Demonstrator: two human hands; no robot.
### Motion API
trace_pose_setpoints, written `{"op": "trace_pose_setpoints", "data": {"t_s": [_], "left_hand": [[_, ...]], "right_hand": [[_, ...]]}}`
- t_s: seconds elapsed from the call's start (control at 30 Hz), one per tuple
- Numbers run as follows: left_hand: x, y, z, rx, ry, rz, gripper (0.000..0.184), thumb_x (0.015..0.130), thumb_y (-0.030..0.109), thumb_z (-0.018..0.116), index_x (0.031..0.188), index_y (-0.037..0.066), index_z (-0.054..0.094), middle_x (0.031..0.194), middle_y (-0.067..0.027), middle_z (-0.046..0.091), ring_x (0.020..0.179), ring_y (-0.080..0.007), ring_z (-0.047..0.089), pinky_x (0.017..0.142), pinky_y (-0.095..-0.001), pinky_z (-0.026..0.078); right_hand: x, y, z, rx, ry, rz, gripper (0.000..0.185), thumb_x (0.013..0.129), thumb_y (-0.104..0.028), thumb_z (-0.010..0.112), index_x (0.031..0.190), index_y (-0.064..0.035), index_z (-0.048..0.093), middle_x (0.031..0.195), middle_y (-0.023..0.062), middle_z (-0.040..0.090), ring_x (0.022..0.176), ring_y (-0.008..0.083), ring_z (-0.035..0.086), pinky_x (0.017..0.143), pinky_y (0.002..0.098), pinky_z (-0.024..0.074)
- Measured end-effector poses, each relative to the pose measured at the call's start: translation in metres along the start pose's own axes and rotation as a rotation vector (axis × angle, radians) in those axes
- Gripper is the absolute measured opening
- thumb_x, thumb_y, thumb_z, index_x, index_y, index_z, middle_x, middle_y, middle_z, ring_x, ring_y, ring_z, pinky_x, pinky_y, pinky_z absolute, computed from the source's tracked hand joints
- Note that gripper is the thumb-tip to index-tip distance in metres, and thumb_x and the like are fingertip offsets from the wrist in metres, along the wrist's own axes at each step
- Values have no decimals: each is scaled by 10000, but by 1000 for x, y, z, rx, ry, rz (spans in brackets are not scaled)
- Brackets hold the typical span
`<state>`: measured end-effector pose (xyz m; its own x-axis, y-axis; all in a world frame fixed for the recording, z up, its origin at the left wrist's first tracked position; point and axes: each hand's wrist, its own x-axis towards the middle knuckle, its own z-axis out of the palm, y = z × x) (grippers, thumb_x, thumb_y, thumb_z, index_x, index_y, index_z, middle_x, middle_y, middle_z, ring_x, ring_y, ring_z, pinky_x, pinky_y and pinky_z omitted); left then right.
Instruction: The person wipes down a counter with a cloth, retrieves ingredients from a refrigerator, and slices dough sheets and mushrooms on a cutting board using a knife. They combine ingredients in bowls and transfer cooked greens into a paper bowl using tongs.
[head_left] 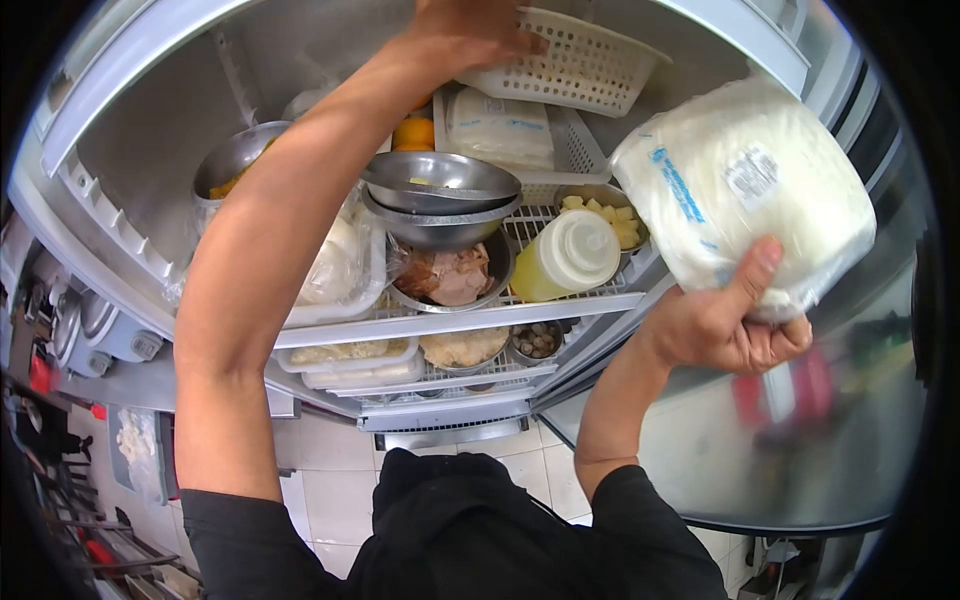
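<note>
My right hand (735,325) grips a bulky white package (800,190) wrapped in clear plastic, with blue lettering and a printed label. It is held up at the open side of the fridge, thumb on the front face. Up at the top edge, my left hand (475,30) holds the rim of a white perforated plastic basket (590,65), which is tilted. Part of that hand is cut off and slightly blurred. Below sits another white basket (580,150) with a similar wrapped package (500,130) inside.
Stacked metal bowls (440,195), a bowl of meat (450,275), a squeeze bottle (568,255) of yellow liquid and a bowl of pale yellow chunks (605,220) crowd the shelf. Lower down are food trays (350,365). The glass door (780,450) stands open at right.
</note>
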<state>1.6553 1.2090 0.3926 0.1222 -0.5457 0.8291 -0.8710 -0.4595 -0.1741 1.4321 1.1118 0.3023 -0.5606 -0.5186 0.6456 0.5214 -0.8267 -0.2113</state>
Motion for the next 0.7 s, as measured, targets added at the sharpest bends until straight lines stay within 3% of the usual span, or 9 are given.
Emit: {"op": "trace_pose_setpoints", "data": {"t_s": [0.07, 0.13, 0.23, 0.3, 0.33, 0.47, 0.7], "left_hand": [[-2, 18, -14, 0, -97, -108, 421, 796, 329, 691, 1093, 32, 660, 1045, -193, 668, 1007, -343, 629, 882, -435, 482], [-1, 18, -15, 4, -369, -155, 448, 763, 432, 705, 1069, 105, 683, 994, -124, 700, 972, -319, 652, 844, -429, 507], [-10, 25, -17, 21, -477, -98, 420, 762, 408, 716, 1040, 94, 691, 973, -137, 698, 958, -337, 653, 840, -433, 507], [-15, 29, -16, 50, -448, -83, 405, 759, 397, 721, 1018, 88, 698, 968, -151, 695, 946, -341, 654, 838, -432, 507], [-16, 30, -16, 64, -431, -76, 397, 757, 392, 724, 1007, 84, 701, 966, -158, 694, 939, -343, 655, 837, -431, 506], [-23, 36, -15, -19, -535, -90, 328, 746, 349, 737, 947, 90, 715, 906, -181, 692, 872, -340, 669, 772, -446, 523], [-36, 29, 0, -98, -560, -96, 332, 735, 342, 741, 938, 80, 734, 919, -162, 705, 949, -319, 663, 796, -437, 521]], "right_hand": [[0, -14, 13, 92, 112, 63, 324, 764, -10, 774, 811, -24, 455, 867, 162, 644, 769, 219, 662, 752, 343, 593], [-5, -20, 21, 136, 164, 65, 324, 754, -3, 774, 813, -19, 456, 890, 170, 639, 779, 238, 662, 743, 352, 598], [-12, -13, 37, 174, 266, 19, 324, 752, -13, 774, 817, -3, 457, 925, 172, 629, 810, 245, 658, 737, 360, 599], [-20, -9, 55, 228, 307, 14, 326, 753, -20, 775, 823, 3, 458, 925, 165, 627, 813, 237, 656, 740, 361, 596], [-23, 1, 56, 170, 250, 11, 389, 806, -93, 766, 906, -6, 401, 995, 200, 593, 895, 241, 637, 815, 367, 571], [-31, 5, 79, 204, 236, 56, 398, 798, -94, 770, 905, -1, 399, 990, 198, 588, 904, 243, 637, 826, 367, 568], [-17, 0, 54, 176, 268, 46, 338, 783, -63, 754, 947, 15, 469, 1008, 187, 614, 883, 275, 658, 797, 412, 588]]}}
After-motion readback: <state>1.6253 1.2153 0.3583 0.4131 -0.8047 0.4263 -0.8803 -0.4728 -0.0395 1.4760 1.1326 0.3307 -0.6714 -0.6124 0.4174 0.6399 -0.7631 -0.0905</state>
